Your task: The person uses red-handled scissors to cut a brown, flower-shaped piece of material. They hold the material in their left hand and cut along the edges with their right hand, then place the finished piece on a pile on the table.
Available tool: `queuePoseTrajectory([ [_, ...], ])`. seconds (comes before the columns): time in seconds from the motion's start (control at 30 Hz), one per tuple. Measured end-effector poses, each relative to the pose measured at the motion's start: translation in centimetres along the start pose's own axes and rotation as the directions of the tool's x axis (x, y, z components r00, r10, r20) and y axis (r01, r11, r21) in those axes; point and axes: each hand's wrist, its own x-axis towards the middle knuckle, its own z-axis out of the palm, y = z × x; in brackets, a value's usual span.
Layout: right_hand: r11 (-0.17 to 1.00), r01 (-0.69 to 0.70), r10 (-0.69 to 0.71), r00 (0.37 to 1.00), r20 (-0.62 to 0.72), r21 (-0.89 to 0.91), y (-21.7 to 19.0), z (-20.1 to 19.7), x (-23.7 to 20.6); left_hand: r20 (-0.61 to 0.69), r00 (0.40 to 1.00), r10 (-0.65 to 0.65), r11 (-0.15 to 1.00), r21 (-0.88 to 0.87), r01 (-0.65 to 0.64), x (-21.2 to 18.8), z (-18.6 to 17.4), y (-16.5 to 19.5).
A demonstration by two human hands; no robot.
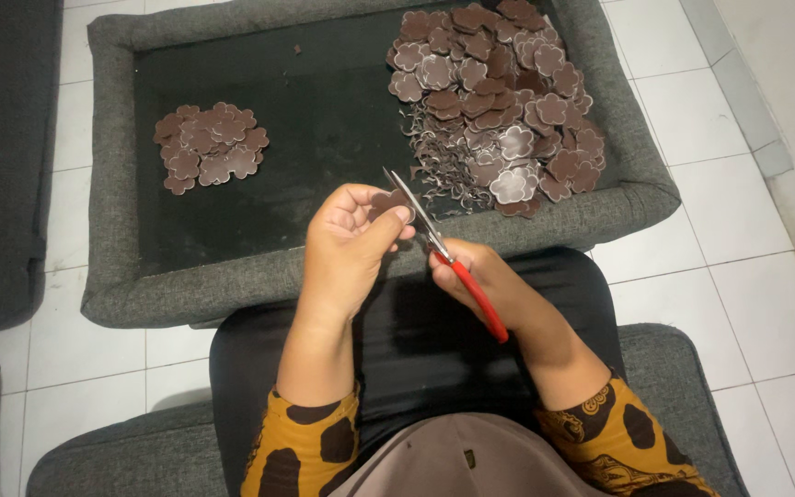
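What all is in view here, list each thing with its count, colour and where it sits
tray: one, grey padded rim, black base, on the floor ahead
small pile of flower-shaped pieces: one, brown, tray's left side
large heap of flower-shaped pieces: one, brown, with pale trimmings, tray's right side
scissors: one, red handles, in right hand
single flower-shaped piece: one, brown, in left hand at the blades
floor tiles: white
cushion: grey, under the person
left hand: pinching the piece
right hand: gripping the scissors
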Motion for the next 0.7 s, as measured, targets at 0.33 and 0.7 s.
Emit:
queuePoseTrajectory([
  [0.33, 0.998, 0.034, -0.039, 0.996, 0.08, 0.061, -0.68, -0.38, -0.01, 0.036, 0.998, 0.049, 0.999, -0.006, -0.049, -0.1, -0.45, 0.46],
  [0.7, 0.996, -0.004, -0.004, 0.996, 0.092, 0.084, -0.57, -0.35, -0.03, 0.052, 0.998, 0.046, 0.998, 0.05, -0.049, -0.15, -0.86, 0.67],
])
